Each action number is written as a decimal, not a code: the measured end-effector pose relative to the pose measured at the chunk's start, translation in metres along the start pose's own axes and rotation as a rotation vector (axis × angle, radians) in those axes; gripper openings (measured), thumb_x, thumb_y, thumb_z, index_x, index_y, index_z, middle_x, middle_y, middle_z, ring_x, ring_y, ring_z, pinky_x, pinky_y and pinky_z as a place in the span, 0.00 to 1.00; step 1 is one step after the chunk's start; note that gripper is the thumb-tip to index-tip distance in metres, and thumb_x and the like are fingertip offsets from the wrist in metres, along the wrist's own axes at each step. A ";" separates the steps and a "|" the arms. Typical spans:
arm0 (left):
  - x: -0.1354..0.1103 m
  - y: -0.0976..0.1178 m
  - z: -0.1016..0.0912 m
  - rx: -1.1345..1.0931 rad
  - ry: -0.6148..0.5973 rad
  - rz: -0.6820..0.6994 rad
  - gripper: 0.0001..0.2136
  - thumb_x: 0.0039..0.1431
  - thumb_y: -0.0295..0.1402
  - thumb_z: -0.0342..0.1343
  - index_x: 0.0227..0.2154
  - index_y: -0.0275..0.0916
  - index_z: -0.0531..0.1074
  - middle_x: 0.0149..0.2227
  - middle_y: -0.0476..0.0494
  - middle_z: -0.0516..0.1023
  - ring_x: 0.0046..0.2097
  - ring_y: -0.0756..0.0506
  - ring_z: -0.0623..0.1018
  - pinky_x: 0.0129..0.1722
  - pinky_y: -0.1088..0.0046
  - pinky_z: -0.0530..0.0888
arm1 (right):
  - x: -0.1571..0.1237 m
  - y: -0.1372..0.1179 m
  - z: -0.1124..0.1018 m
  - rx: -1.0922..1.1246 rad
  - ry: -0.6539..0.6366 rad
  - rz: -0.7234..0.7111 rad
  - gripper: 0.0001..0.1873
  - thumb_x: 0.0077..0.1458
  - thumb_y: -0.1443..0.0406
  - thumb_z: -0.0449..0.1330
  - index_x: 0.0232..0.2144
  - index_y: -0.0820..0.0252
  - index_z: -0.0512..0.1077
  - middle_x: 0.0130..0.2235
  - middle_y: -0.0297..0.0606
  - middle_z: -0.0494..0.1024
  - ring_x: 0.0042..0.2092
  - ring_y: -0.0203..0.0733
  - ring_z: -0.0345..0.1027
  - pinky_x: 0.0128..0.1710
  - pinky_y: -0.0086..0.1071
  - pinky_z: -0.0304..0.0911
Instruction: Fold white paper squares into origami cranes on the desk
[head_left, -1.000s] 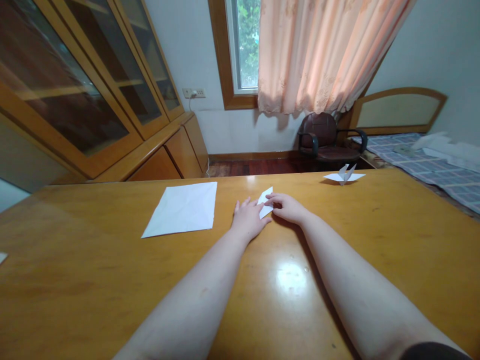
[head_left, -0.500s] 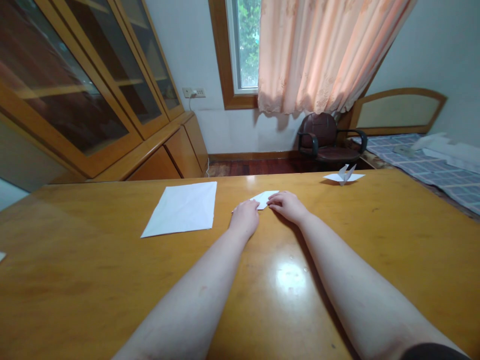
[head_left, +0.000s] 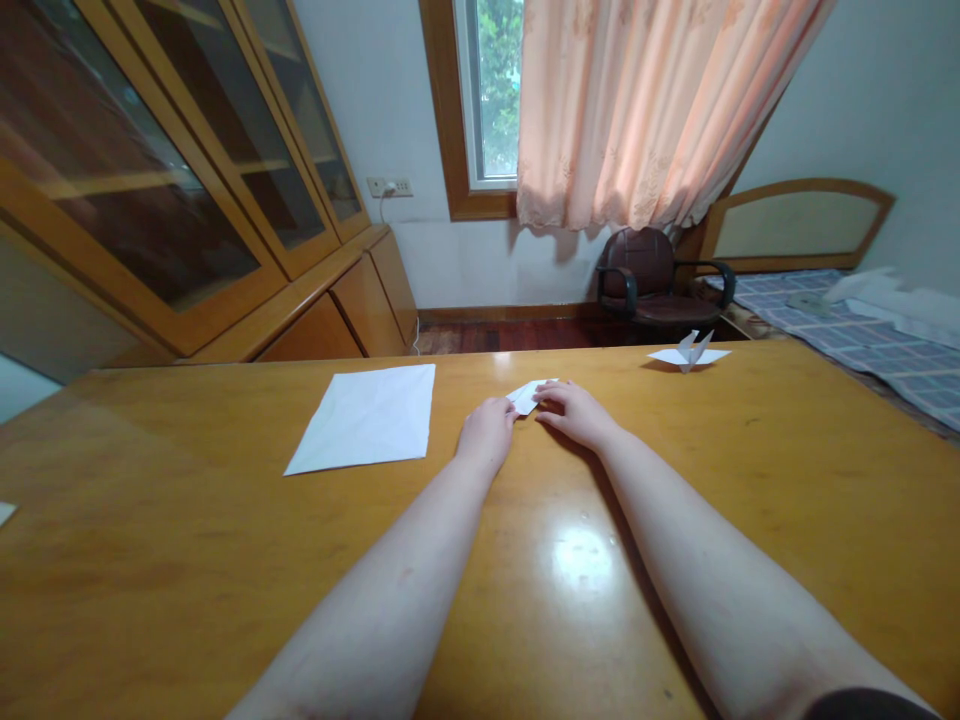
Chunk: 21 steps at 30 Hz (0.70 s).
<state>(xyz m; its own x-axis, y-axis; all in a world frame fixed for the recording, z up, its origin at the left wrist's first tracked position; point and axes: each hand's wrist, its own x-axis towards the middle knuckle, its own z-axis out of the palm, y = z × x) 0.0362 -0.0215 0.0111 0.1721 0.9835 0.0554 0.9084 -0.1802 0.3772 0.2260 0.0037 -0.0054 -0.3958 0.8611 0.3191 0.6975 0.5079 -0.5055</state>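
1. L hand (head_left: 487, 432): was flat and spread on the table 1 s ago. Now curled, fingertips nipping the left edge of the folded paper (head_left: 529, 393).
2. R hand (head_left: 577, 412): approx. same spot, fingers laid on the paper's right end. Pinch or mere press: cannot tell.
3. Folded paper: centre frame, between both hands. Previously tilted up, now low on the table (head_left: 225, 560) and narrower. Judged: a flap has been folded over and is being flattened.
4. Flat sheet (head_left: 367, 415) left of centre and paper model (head_left: 688, 352) upper right: unchanged.
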 end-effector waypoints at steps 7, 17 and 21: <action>-0.001 -0.003 0.002 -0.013 0.036 0.039 0.10 0.60 0.36 0.50 0.40 0.41 0.73 0.42 0.42 0.76 0.42 0.44 0.75 0.42 0.70 0.69 | -0.001 0.001 0.000 -0.022 0.003 0.021 0.13 0.51 0.64 0.62 0.41 0.56 0.75 0.45 0.42 0.77 0.47 0.44 0.69 0.51 0.39 0.61; 0.002 -0.006 0.005 -0.056 0.032 0.078 0.10 0.58 0.36 0.54 0.41 0.41 0.73 0.44 0.44 0.76 0.44 0.45 0.74 0.44 0.71 0.68 | -0.001 0.004 0.002 -0.075 0.006 0.015 0.16 0.51 0.62 0.62 0.44 0.54 0.74 0.50 0.42 0.74 0.56 0.49 0.63 0.59 0.50 0.50; 0.004 -0.007 0.007 -0.034 0.046 0.078 0.10 0.62 0.35 0.48 0.36 0.41 0.74 0.39 0.43 0.76 0.40 0.45 0.75 0.40 0.71 0.68 | -0.002 0.002 0.001 -0.068 -0.002 0.016 0.14 0.52 0.62 0.61 0.43 0.52 0.74 0.51 0.40 0.74 0.55 0.48 0.63 0.58 0.49 0.51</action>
<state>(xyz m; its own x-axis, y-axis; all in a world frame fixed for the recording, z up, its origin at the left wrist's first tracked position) 0.0331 -0.0166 0.0018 0.2234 0.9662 0.1284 0.8793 -0.2567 0.4013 0.2273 0.0034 -0.0081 -0.3853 0.8693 0.3096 0.7430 0.4912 -0.4546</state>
